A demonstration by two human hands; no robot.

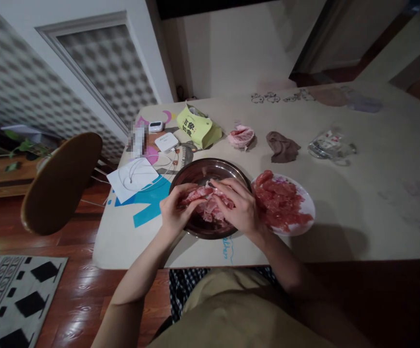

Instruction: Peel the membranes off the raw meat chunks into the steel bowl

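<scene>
Over a round metal bowl (210, 164), my left hand (175, 208) pinches one end of a strip of raw meat (200, 193) between thumb and fingers. From the other side my right hand (241, 205) grips the same pinkish meat, thumb below and fingers on top. More pale pink meat pieces (212, 210) lie in the bowl beneath the hands. Just right of the bowl is a white plate (309, 208) heaped with darker red meat slices (280, 200). The fingers partly hide the held meat.
Behind the bowl are a green tissue pack (199, 125), a pink-and-white bundle (241, 137), a brown cloth (282, 146) and a clear plastic bag (331, 145). Left lie a white box (167, 141), cables and a white sheet (133, 179). A wooden chair (63, 183) stands beyond the table's left edge.
</scene>
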